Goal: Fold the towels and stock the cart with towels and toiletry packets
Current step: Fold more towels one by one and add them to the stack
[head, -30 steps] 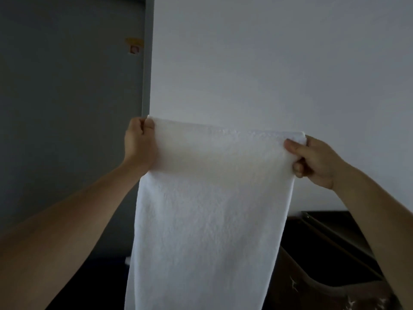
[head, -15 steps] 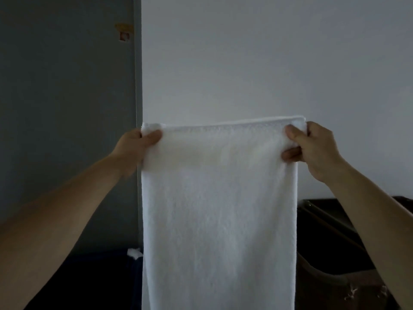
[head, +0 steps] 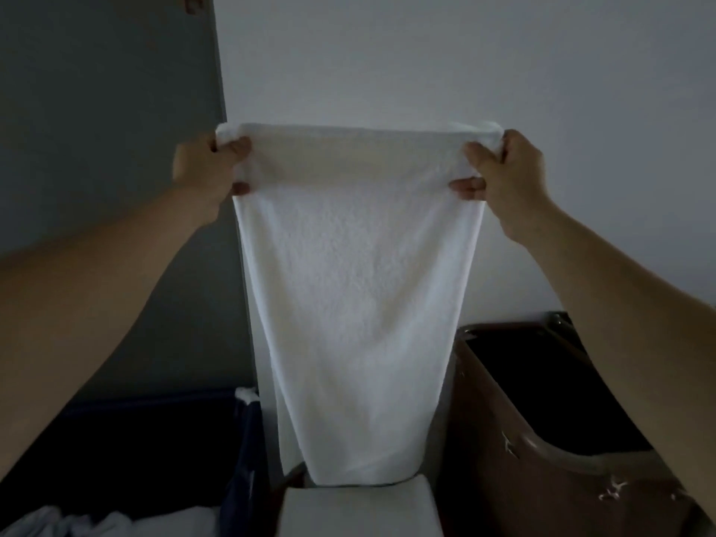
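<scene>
A white towel (head: 356, 284) is held up high before the pale wall (head: 426, 63), stretched flat between both hands. Its top left corner is grasped by the left grip (head: 205, 168), fingers curled round the edge. The top right corner is clenched in the right grip (head: 507, 176). The lower end is seen right above a folded white stack (head: 358, 509), between a dark blue bag (head: 244, 451) and a brown bin (head: 523, 439). Contact there cannot be told.

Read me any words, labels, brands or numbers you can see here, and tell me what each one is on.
No text can be read.
On the grey panel: a small sticker, cut off at the frame edge, too blurred to read.
On the white towel: no label shows.
On the brown bin: white marks, seemingly scuffs, not letters.
</scene>
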A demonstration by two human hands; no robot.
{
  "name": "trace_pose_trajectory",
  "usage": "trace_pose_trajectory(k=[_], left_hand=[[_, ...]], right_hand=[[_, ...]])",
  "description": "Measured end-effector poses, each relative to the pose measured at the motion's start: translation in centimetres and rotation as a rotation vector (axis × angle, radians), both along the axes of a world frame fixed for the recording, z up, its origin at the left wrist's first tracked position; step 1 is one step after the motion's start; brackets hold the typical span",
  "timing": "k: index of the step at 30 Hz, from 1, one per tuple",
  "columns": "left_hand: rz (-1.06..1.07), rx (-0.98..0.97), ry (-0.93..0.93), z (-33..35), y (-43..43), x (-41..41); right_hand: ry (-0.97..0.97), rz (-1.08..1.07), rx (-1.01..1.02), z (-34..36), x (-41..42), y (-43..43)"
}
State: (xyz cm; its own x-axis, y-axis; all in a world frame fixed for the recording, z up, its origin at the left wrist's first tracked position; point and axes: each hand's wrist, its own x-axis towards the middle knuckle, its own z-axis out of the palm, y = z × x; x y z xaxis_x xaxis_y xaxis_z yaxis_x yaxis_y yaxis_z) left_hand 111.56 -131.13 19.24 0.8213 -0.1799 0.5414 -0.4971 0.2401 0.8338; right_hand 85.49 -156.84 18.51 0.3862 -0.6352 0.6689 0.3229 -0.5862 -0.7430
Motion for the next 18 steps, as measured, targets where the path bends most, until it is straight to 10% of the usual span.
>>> trace_pose_trajectory(k=[12,18], left_hand=[[-0.25,0.191,-0.041,-5.3,8.8,-7.1],[-0.544,0.595,0.091,-13.9,19.0,-11.7]], right_hand=[[0.125,0.055,-0.009,-6.2,-7.8,2.8],[0.417,0.186,-0.027,-14.5,-16.6,9.7]])
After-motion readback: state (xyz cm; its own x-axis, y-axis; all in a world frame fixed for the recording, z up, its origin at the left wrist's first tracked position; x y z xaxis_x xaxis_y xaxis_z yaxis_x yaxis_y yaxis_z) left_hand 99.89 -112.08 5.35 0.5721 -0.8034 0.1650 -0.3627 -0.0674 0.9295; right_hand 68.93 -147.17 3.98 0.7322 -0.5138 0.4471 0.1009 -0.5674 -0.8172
